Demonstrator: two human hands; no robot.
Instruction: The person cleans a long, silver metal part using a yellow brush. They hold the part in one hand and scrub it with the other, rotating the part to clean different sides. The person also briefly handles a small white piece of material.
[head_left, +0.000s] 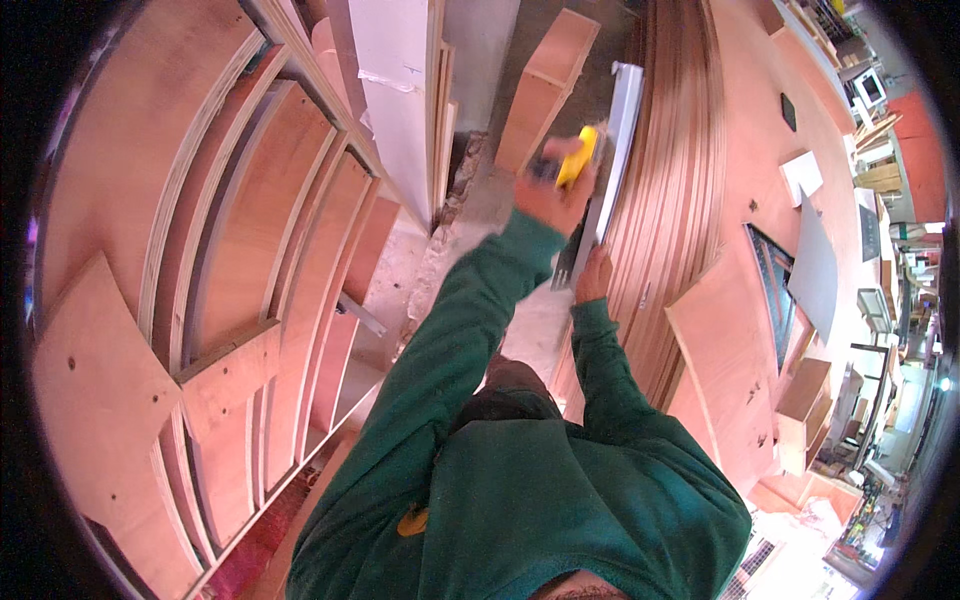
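My left hand (551, 202) is closed around a blurred yellow-and-black tool (577, 157), possibly a tape measure. It is beside a long, pale metal-looking profile (621, 139). Lower along that profile, my right hand (594, 276) grips its near end. The profile slants upward, away from me, next to the edges of a stack of wooden sheets (667, 172). Motion blur hides the details of the yellow tool and the left fingers.
Plywood panels stand in a rack (247, 217) on my left. Beyond my hands, a long wooden box (551, 86) lies on the floor. On the right, a large wooden sheet (757, 97) carries a white block (801, 178), a dark flat piece (787, 112) and a grey sheet (814, 277).
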